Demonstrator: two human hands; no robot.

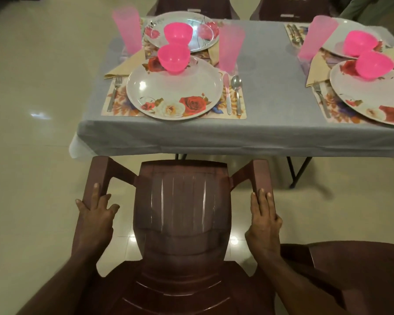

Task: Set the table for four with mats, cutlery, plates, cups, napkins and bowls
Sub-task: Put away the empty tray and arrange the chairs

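Grip: left hand (96,214) and right hand (265,218) each clasp a chair (180,214) armrest; advise a level, straight push toward the near mat (234,103) on the worktop (266,76), stopping short of the cloth.

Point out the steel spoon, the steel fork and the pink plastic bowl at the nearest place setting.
steel spoon (236,83): head view, on its bowl.
steel fork (114,94): head view, mid-handle.
pink plastic bowl (173,57): head view, outer wall.
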